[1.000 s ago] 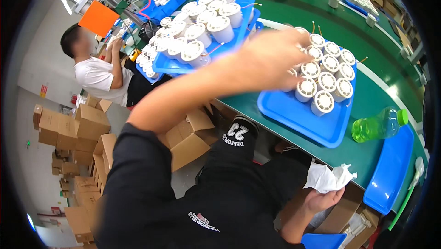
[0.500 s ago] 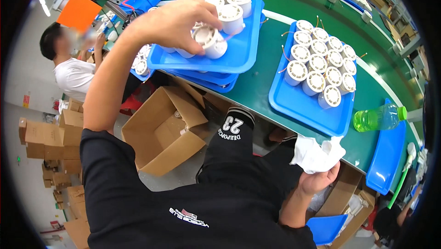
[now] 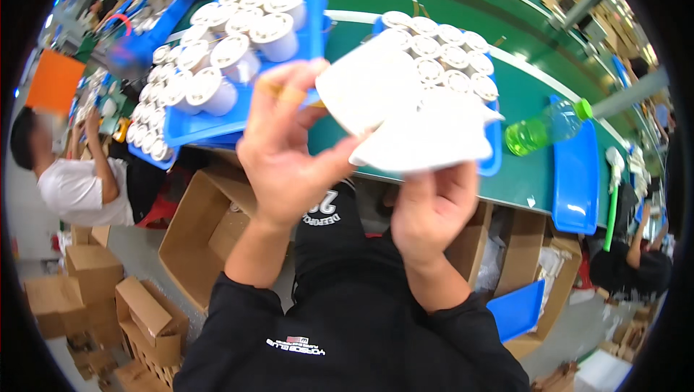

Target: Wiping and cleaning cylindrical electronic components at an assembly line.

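Note:
My left hand (image 3: 283, 148) grips a white cylindrical housing (image 3: 370, 83) between thumb and fingers, its side bright and overexposed. A crumpled white cloth (image 3: 434, 138) is in my right hand (image 3: 436, 208), pressed close against the housing's right side; the glare hides exactly where they touch. Beyond my left hand, several white slotted-top housings (image 3: 233, 56) stand on a blue tray (image 3: 189, 129). Behind the cloth, a second blue tray (image 3: 494, 150) carries rows of similar housings (image 3: 453, 56) with thin wires, partly hidden.
A bottle of green liquid (image 3: 538, 132) lies on the green table (image 3: 517, 191), near an upright-edged blue tray (image 3: 576, 175). Open cardboard boxes (image 3: 199, 237) stand below the table edge. At left sits a co-worker in a white shirt (image 3: 83, 188).
My left hand has lifted a housing off the left tray and brought it toward the middle. My right hand has raised the cloth from the lower right to meet it. The view has shifted.

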`<move>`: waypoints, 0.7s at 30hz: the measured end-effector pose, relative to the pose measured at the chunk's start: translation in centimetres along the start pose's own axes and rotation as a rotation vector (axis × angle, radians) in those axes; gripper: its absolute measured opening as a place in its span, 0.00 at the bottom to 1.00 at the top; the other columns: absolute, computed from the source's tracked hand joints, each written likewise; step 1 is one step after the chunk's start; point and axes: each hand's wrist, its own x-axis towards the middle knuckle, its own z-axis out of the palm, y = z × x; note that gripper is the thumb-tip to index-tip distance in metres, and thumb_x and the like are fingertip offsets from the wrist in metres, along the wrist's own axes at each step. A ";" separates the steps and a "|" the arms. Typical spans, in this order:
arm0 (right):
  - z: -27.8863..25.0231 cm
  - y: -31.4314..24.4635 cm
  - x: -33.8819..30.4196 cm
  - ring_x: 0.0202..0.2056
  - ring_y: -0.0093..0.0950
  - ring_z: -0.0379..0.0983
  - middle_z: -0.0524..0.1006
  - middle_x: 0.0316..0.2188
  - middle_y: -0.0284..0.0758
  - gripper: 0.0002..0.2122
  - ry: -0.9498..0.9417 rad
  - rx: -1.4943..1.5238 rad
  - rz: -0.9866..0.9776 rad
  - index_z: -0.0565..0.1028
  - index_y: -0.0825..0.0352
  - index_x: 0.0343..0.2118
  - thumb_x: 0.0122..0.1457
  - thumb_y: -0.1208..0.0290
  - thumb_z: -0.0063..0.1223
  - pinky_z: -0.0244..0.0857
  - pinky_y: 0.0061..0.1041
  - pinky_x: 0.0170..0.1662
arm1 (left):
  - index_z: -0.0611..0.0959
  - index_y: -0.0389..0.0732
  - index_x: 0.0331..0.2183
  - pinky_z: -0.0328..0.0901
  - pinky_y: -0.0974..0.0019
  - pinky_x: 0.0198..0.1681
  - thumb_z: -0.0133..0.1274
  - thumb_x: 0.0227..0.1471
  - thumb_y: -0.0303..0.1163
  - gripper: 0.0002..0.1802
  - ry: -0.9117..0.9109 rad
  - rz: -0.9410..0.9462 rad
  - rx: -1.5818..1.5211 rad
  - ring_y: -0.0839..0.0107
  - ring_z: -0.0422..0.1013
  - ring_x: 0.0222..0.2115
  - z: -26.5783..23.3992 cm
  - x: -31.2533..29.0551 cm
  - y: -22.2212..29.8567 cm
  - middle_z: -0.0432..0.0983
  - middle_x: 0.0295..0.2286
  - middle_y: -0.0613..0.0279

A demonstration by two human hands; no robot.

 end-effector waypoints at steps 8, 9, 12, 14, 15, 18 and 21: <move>-3.4 -1.6 -0.8 0.54 0.28 0.66 0.69 0.53 0.40 0.22 -0.017 0.383 0.712 0.59 0.75 0.58 0.63 0.76 0.47 0.59 0.30 0.57 | 0.78 0.35 0.47 0.71 0.64 0.39 0.71 0.28 0.24 0.38 -0.068 0.230 0.346 0.60 0.72 0.39 2.2 -4.5 -2.5 0.69 0.42 0.51; -3.6 -1.8 -1.3 0.55 0.33 0.65 0.68 0.54 0.43 0.22 -0.095 0.243 0.699 0.60 0.74 0.58 0.65 0.66 0.41 0.57 0.36 0.58 | 0.78 0.35 0.47 0.71 0.63 0.39 0.71 0.28 0.25 0.38 -0.067 0.230 0.348 0.60 0.72 0.39 2.3 -4.7 -2.6 0.69 0.42 0.51; -5.0 -1.6 -2.4 0.56 0.36 0.63 0.65 0.57 0.44 0.26 -0.050 0.444 0.735 0.57 0.75 0.60 0.66 0.60 0.38 0.55 0.39 0.59 | 0.79 0.36 0.47 0.71 0.63 0.38 0.71 0.28 0.25 0.37 -0.067 0.200 0.351 0.60 0.72 0.38 2.6 -5.4 -2.9 0.69 0.42 0.51; -6.3 -1.3 -3.0 0.57 0.39 0.63 0.64 0.58 0.45 0.30 -0.079 0.454 0.770 0.55 0.75 0.61 0.65 0.55 0.34 0.53 0.42 0.61 | 0.79 0.36 0.47 0.71 0.64 0.38 0.71 0.28 0.25 0.37 -0.065 0.169 0.352 0.60 0.72 0.38 2.6 -5.8 -3.1 0.69 0.41 0.51; -6.7 -1.2 -3.3 0.56 0.38 0.64 0.65 0.57 0.44 0.28 -0.067 0.473 0.773 0.56 0.74 0.61 0.65 0.57 0.37 0.54 0.41 0.60 | 0.79 0.36 0.47 0.71 0.64 0.37 0.71 0.28 0.25 0.37 -0.067 0.170 0.342 0.60 0.72 0.38 2.7 -5.9 -3.2 0.69 0.41 0.51; -6.6 -0.8 -4.2 0.57 0.34 0.64 0.66 0.56 0.43 0.24 0.011 0.403 0.753 0.59 0.74 0.59 0.63 0.66 0.45 0.56 0.38 0.60 | 0.79 0.35 0.46 0.72 0.65 0.37 0.71 0.27 0.25 0.37 -0.094 0.179 0.329 0.60 0.72 0.38 2.9 -6.2 -3.1 0.69 0.41 0.51; -6.9 -0.2 -4.7 0.56 0.32 0.66 0.68 0.54 0.41 0.23 0.086 0.341 0.721 0.61 0.73 0.57 0.59 0.76 0.53 0.60 0.33 0.58 | 0.79 0.35 0.46 0.72 0.66 0.37 0.70 0.27 0.24 0.36 -0.120 0.136 0.274 0.61 0.72 0.39 3.1 -6.8 -3.1 0.69 0.41 0.51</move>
